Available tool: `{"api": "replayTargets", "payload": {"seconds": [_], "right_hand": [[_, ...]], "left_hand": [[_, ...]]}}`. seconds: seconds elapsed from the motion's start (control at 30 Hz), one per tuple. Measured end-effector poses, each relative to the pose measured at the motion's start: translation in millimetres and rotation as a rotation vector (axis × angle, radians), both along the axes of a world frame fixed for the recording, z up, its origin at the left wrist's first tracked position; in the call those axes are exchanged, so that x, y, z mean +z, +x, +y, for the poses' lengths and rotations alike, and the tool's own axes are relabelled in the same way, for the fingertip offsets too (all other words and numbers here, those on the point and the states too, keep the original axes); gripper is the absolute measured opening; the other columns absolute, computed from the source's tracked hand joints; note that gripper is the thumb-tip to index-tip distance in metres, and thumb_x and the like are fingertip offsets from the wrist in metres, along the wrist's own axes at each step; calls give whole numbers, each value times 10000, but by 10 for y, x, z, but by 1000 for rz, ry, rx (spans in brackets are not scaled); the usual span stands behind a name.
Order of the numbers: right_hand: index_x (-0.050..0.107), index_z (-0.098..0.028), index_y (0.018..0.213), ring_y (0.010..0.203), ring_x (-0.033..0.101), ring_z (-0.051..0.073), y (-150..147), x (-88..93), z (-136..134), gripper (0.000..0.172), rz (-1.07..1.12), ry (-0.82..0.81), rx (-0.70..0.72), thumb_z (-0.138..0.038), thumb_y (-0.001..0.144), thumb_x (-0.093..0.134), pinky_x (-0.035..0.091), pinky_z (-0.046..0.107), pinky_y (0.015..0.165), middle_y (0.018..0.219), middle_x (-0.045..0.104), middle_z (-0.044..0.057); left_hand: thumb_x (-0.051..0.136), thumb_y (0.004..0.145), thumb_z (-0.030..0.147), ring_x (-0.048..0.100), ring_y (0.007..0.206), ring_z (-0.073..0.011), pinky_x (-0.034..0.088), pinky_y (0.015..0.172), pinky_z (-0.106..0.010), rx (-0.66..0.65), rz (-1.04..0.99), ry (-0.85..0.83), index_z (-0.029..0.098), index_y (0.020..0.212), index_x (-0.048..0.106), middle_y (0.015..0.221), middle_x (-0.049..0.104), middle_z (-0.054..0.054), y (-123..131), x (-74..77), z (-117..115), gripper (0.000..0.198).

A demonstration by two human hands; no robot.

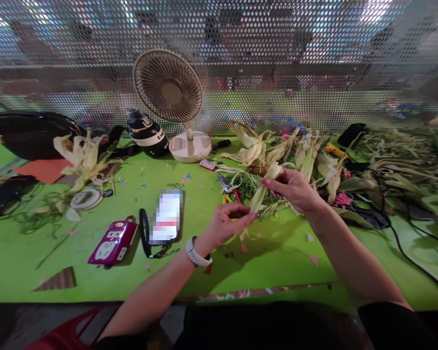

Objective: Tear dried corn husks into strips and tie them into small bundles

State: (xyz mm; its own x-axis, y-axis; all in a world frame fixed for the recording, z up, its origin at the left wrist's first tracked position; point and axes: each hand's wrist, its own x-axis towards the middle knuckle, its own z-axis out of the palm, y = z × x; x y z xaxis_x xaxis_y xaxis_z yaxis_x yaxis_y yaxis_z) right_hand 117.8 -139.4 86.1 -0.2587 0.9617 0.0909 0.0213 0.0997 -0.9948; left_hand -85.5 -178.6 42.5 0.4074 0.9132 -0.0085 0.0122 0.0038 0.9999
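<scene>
A pale green-white corn husk [260,195] is stretched slantwise between my two hands over the green table. Its lower end is pinched by the thumb and fingers of my left hand [228,221], which wears a white wristband [198,252]. My right hand [291,188] grips the upper end, where the husk looks folded or bunched. Just behind the husk lie shredded green strips [248,187] and scissors [224,183], with red and yellow handles partly covered nearby. More dried corn husks [253,148] are heaped beyond my hands.
A desk fan [171,92] and a black bottle [148,133] stand at the back, before a perforated metal screen [259,48]. Left are a phone [167,216], a purple power strip [114,243], a tape roll [86,199] and a black bag [32,133]. Black cables [397,243] run at right.
</scene>
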Motion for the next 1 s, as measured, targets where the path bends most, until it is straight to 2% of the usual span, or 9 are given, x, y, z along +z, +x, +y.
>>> {"api": "replayTargets", "payload": {"seconds": [0.17,0.33,0.4,0.5,0.57,0.7,0.9,1.0], "right_hand": [[514,-166,648,441,364,55,-10,-29,10,344,-101,22,-48,-441,740,699,240,211,409,502,434,-67],[494,-174,647,444,361,58,-7,-60,16,349,-119,35,-83,-450,756,678,242,214,415,499,428,-66],[488,-178,649,444,352,58,-7,-59,12,344,-117,49,-102,-442,758,679,240,215,416,501,418,-68],[481,-180,650,451,357,62,-11,-42,1,343,-130,59,-116,-433,750,690,246,216,418,510,415,-65],[479,-180,645,455,360,64,-16,-31,-4,347,-142,66,-122,-433,744,695,250,217,419,516,423,-60],[480,-180,638,450,348,64,-18,-32,3,351,-155,82,-155,-429,728,710,239,216,412,507,419,-61],[495,-181,645,450,361,65,-19,-33,22,335,-115,73,-164,-415,714,724,260,217,411,506,422,-62],[483,-180,625,443,361,58,-50,-6,15,338,-116,57,-132,-403,726,716,252,218,412,498,424,-64]], "left_hand": [[676,768,371,629,674,-129,490,634,-239,3,-53,8,129,783,626,743,691,-57,42,-7,-14,248],[638,797,405,654,638,-139,534,649,-288,-22,-203,-104,151,777,503,694,673,-34,84,-17,-33,288],[651,786,408,647,588,-139,549,631,-316,-16,-272,-130,167,845,468,669,655,-3,105,-40,-28,308],[673,765,413,628,575,-131,549,614,-314,12,-298,-154,189,1055,447,662,625,33,122,-69,-6,430],[675,750,447,573,550,-96,538,626,-288,17,-241,-190,172,1071,502,626,573,50,124,-74,8,456],[670,722,512,420,518,-44,532,713,-282,-17,-203,-282,136,813,621,578,467,62,126,-57,11,390],[668,747,474,454,584,-65,540,747,-315,-51,-226,-383,148,878,689,628,487,37,67,10,-53,352],[663,760,452,458,581,-66,541,733,-312,-48,-217,-408,139,805,691,624,497,30,-7,24,-103,318]]}}
